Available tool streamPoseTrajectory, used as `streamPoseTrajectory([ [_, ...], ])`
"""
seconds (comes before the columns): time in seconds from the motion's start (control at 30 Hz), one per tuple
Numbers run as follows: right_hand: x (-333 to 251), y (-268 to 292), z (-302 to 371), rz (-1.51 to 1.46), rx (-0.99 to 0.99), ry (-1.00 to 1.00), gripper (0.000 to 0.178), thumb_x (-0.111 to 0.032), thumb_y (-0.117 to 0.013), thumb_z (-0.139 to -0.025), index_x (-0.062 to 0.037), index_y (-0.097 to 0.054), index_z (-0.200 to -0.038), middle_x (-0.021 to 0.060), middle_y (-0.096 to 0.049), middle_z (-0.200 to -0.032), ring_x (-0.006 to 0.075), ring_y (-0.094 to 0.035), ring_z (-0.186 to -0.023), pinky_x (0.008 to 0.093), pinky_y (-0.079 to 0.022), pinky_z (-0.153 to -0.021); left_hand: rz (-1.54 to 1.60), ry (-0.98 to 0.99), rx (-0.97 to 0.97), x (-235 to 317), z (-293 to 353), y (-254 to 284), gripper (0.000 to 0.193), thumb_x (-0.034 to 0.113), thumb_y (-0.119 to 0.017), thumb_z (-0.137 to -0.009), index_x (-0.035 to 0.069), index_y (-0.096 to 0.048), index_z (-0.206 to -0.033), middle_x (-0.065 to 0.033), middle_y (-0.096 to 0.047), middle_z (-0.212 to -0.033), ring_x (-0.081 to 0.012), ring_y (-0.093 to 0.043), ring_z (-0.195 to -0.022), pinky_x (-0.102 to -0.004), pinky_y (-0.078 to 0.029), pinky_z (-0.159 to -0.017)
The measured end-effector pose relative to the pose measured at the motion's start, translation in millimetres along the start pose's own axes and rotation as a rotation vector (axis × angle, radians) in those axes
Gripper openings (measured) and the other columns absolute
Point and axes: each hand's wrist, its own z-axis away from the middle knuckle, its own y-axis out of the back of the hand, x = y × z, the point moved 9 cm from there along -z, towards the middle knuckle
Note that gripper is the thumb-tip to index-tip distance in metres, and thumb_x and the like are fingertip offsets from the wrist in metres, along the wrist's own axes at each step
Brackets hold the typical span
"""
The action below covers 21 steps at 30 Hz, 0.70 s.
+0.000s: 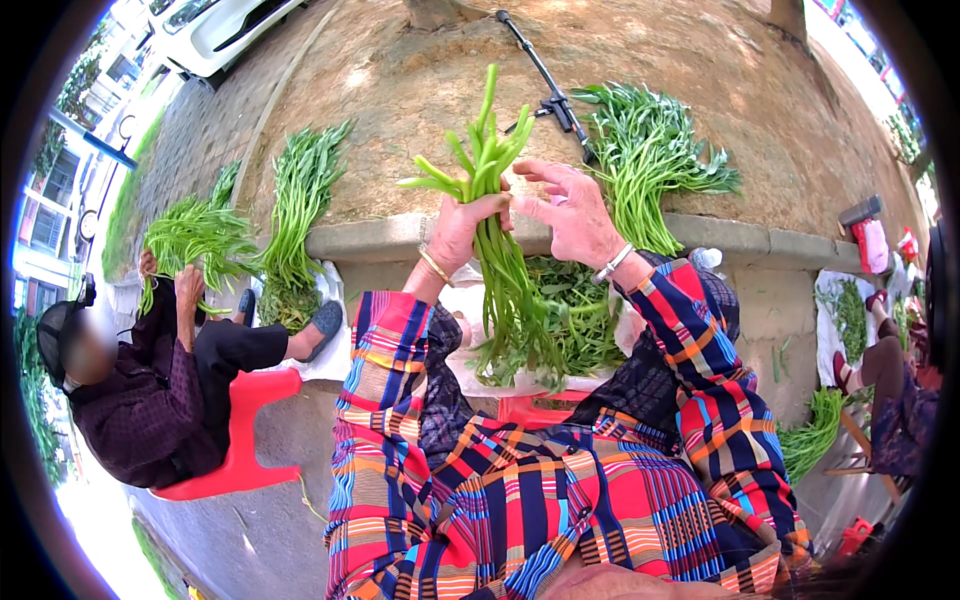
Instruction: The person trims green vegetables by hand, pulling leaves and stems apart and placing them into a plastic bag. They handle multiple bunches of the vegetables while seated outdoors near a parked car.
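A bunch of long-stemmed leafy greens (503, 265) stands upright in front of me, its bright stem ends up and its leaves hanging down. My left hand (462, 228) is closed around the stems near their upper part. Close on the right side of the bunch is my right hand (578, 215), thumb and forefinger apart and pointing toward the stems; I see nothing held in it. Below the bunch, loose greens (580, 310) lie on a white sheet (470, 375) between my knees.
A curb (375, 238) runs across ahead. Piles of greens rest over it at left (300, 190) and right (650, 160). A black stand (548, 80) lies on the dirt. At left, a person (150, 380) on a red stool (245, 430) handles greens; another person (895, 390) sits at right.
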Motion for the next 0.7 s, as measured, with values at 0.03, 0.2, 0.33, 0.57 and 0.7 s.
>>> streamPoseTrajectory([
  [0.03, -3, -5, -1, -0.067, -0.013, -0.033, 0.049, -0.029, -0.065, -0.071, -0.0027, -0.050, -0.110, 0.0102, -0.056, -0.104, 0.0198, -0.053, -0.096, 0.0319, -0.042, -0.079, -0.088, -0.024, 0.071, 3, 1, 3, 0.019, 0.009, -0.056, -0.070, 0.002, -0.051, -0.088, -0.0052, -0.054, -0.067, -0.0118, -0.052, -0.057, -0.0247, -0.044, -0.054],
  [0.2, -5, -19, 4, -0.276, 0.011, -0.217, 0.060, -0.029, -0.071, -0.065, -0.0032, -0.047, -0.113, 0.0071, -0.053, -0.105, 0.0169, -0.048, -0.100, 0.0302, -0.035, -0.087, -0.454, -0.342, 0.333, 13, 1, 4, 0.018, 0.011, -0.062, -0.071, 0.003, -0.053, -0.084, -0.0028, -0.058, -0.073, -0.0070, -0.051, -0.064, -0.0228, -0.043, -0.057],
  [0.33, 11, -10, 9, -0.222, 0.250, -0.272, 0.056, -0.022, -0.077, -0.059, -0.0027, -0.049, -0.103, 0.0081, -0.053, -0.101, 0.0135, -0.052, -0.092, 0.0273, -0.043, -0.077, -0.584, -0.399, 0.375, 17, 0, -10, 0.024, 0.015, -0.063, -0.071, 0.005, -0.046, -0.084, -0.0111, -0.061, -0.075, -0.0203, -0.061, -0.070, -0.0310, -0.046, -0.058],
  [0.57, 19, -5, 6, -0.528, 0.405, -0.182, 0.057, -0.012, -0.078, -0.055, -0.0016, -0.045, -0.100, 0.0053, -0.051, -0.088, 0.0143, -0.051, -0.082, 0.0265, -0.044, -0.072, -0.981, -0.227, 0.481, 1, -8, -14, 0.032, 0.028, -0.060, -0.072, 0.006, -0.042, -0.086, -0.0184, -0.057, -0.071, -0.0378, -0.056, -0.070, -0.0432, -0.043, -0.055],
  [0.7, 15, -6, 4, -0.667, 0.410, -0.160, 0.051, -0.010, -0.077, -0.058, -0.0033, -0.045, -0.098, 0.0032, -0.052, -0.087, 0.0117, -0.052, -0.080, 0.0245, -0.044, -0.071, -1.064, -0.294, 0.528, -2, -11, -17, 0.029, 0.025, -0.057, -0.074, 0.005, -0.041, -0.089, -0.0182, -0.056, -0.071, -0.0378, -0.056, -0.067, -0.0445, -0.043, -0.055],
])
